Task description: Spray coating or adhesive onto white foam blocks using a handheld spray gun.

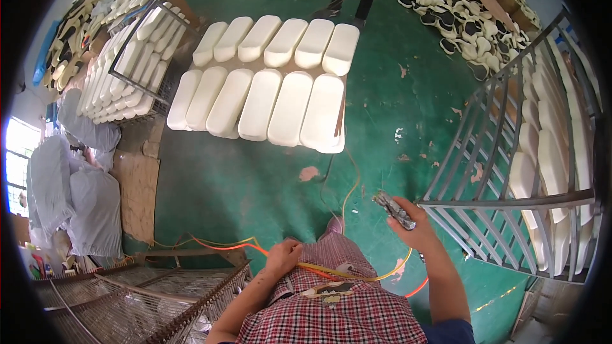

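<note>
Though the gripped tool (393, 209) looks crusted, the hoses (357, 277) curve smoothly.

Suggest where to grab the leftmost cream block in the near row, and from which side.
Likely the left long side plus the rounded near end of the leftmost cream block, coming from the near left. Both are exposed, whereas the next block crowds its right side. The long shape suggests a broad two-handed hold.

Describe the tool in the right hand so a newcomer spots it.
Find the big metal rack at the picture's right. Just left of it, the right hand grips the tool, which points up-left. Its mottled silver surface sets it apart from the rack's plainer grey bars.
</note>
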Demonstrator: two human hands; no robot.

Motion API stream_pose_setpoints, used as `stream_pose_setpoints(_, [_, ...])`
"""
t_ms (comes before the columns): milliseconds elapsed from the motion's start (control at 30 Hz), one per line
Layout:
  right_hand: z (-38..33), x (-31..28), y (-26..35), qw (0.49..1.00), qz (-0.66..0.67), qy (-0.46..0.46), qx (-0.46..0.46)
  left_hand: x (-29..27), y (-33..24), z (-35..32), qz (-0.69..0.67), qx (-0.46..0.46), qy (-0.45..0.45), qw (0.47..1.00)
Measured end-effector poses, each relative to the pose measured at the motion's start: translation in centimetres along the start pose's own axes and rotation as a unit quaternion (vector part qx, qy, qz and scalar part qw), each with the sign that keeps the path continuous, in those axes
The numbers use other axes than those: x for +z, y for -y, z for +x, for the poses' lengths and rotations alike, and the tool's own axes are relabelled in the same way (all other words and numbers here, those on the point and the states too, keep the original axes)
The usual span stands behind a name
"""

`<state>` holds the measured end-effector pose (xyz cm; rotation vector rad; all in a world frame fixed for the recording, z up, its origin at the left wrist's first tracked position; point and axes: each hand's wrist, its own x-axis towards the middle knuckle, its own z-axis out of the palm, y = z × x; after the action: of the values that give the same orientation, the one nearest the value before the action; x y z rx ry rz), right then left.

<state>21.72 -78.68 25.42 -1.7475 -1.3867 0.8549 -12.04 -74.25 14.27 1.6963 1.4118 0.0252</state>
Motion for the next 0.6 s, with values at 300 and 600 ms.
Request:
stream_pose_setpoints(300, [5.3,-2.2,-0.6,0.997,0.027,-0.076,0.014,-0.1,-1.5,1.8,0.020,-0.016,-0.004,1.000])
stream_pose_setpoints(600, [8.1,-5.1,-2.0,0.995,0.052,-0.087,0.013,-0.4,-3.5,4.1,0.018,-0.027,-0.035,0.999])
